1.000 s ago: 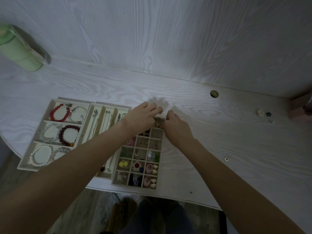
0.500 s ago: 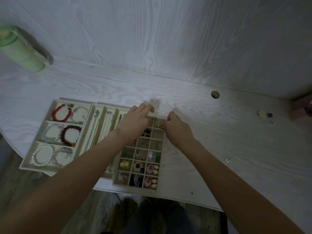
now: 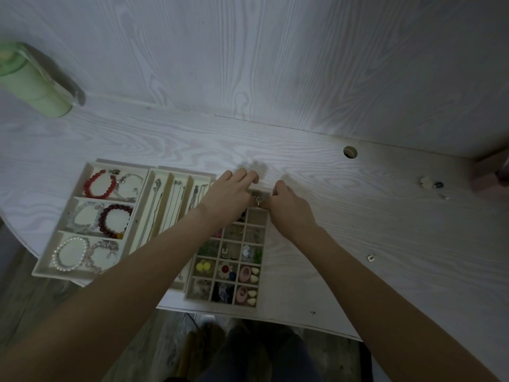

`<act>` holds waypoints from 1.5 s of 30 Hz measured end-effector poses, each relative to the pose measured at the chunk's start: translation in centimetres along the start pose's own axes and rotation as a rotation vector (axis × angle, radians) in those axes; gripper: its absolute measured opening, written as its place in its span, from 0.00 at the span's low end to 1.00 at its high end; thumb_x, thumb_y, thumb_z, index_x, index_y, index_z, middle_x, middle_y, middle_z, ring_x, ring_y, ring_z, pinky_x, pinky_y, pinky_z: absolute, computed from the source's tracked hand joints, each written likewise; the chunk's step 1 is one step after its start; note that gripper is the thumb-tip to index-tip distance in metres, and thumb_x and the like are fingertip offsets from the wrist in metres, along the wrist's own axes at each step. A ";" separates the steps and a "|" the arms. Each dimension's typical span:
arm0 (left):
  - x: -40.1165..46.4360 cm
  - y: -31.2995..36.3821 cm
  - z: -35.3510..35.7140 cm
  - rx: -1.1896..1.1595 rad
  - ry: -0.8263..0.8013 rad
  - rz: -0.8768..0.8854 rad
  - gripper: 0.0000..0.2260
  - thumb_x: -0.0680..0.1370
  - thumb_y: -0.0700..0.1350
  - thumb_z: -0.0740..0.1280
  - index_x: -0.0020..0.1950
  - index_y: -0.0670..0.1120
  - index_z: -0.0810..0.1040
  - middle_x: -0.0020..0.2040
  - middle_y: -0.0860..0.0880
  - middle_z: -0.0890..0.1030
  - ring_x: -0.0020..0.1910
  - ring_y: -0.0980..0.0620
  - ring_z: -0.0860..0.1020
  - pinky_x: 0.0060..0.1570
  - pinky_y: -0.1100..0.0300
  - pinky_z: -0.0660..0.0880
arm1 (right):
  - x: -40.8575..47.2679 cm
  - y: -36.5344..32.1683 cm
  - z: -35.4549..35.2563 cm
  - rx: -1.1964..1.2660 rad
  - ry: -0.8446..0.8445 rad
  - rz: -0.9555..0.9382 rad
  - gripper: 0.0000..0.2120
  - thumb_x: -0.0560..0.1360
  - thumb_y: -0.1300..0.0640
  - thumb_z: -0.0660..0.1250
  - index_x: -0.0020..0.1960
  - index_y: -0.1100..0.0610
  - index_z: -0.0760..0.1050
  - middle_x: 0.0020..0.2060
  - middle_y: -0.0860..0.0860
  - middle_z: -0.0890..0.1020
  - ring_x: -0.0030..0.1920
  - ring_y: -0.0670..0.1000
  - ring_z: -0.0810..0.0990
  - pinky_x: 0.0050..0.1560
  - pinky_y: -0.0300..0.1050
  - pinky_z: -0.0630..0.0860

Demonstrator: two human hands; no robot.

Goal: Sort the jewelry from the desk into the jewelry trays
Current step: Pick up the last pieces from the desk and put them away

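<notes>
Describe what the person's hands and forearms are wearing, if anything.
Nothing shows on either one. The left hand and right hand have no gloves, and no rings can be made out in the dim light. Both forearms are uncovered up to the frame's edge: no sleeves, watch or wristband in view.

Looks like someone's home, probably a bedroom or a dressing corner. The tabletop (image 3: 358,216) is whitewashed wood grain with a curved front edge and a round cable hole (image 3: 350,152), backed by a matching panel, so basically a home desk. It's got cream jewelry trays (image 3: 91,168) full of beaded bracelets, chains and little earrings on it, plus a pale green bottle (image 3: 33,84) off in the corner. Wood-look flooring shows underneath. Dim, personal setup, not a shop counter.
</notes>
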State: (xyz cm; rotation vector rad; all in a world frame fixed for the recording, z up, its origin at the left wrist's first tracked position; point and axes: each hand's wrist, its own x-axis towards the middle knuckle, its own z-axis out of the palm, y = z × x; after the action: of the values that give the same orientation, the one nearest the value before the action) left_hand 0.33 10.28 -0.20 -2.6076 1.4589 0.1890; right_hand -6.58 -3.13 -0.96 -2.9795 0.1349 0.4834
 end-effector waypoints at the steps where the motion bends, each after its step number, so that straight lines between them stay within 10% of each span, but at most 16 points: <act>1: 0.0 0.0 0.0 0.011 0.027 0.021 0.14 0.73 0.39 0.64 0.56 0.49 0.82 0.68 0.47 0.67 0.64 0.47 0.66 0.58 0.54 0.65 | 0.0 0.0 0.0 0.004 -0.003 -0.001 0.09 0.78 0.65 0.60 0.57 0.61 0.74 0.54 0.56 0.68 0.45 0.53 0.65 0.37 0.44 0.64; 5: 0.0 0.0 0.1 -0.001 0.072 0.056 0.12 0.62 0.39 0.73 0.41 0.53 0.85 0.57 0.49 0.77 0.52 0.48 0.74 0.45 0.57 0.72 | -0.1 -0.1 0.1 0.027 -0.006 -0.018 0.14 0.78 0.64 0.59 0.62 0.58 0.74 0.55 0.56 0.67 0.49 0.53 0.67 0.38 0.43 0.63; 24: -0.2 0.6 -0.3 -0.194 -0.012 -0.133 0.25 0.73 0.35 0.63 0.67 0.55 0.74 0.69 0.48 0.62 0.67 0.48 0.61 0.61 0.56 0.61 | -0.5 0.6 0.2 0.223 -0.012 0.083 0.12 0.78 0.64 0.60 0.61 0.60 0.74 0.53 0.55 0.68 0.43 0.52 0.67 0.37 0.44 0.65; 34: 1.5 6.6 -1.2 -0.429 0.056 -0.218 0.20 0.76 0.36 0.61 0.66 0.50 0.74 0.65 0.49 0.68 0.63 0.48 0.65 0.59 0.56 0.63 | -5.2 6.5 -0.3 0.480 0.202 0.202 0.19 0.78 0.65 0.57 0.66 0.55 0.73 0.57 0.55 0.73 0.59 0.53 0.73 0.52 0.46 0.73; 45: 6.8 18.6 -0.7 -0.780 -0.073 -0.237 0.13 0.78 0.40 0.64 0.63 0.46 0.77 0.61 0.44 0.74 0.59 0.47 0.72 0.59 0.55 0.70 | -12.3 18.1 2.8 0.461 -0.009 0.341 0.21 0.73 0.69 0.65 0.64 0.56 0.74 0.60 0.58 0.72 0.61 0.56 0.71 0.54 0.45 0.70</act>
State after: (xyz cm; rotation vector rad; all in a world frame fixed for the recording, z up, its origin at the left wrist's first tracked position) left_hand -11.99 -5.09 -2.00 -3.2744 1.1900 0.9860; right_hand -21.01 -19.80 -1.55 -2.5053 0.6635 0.4277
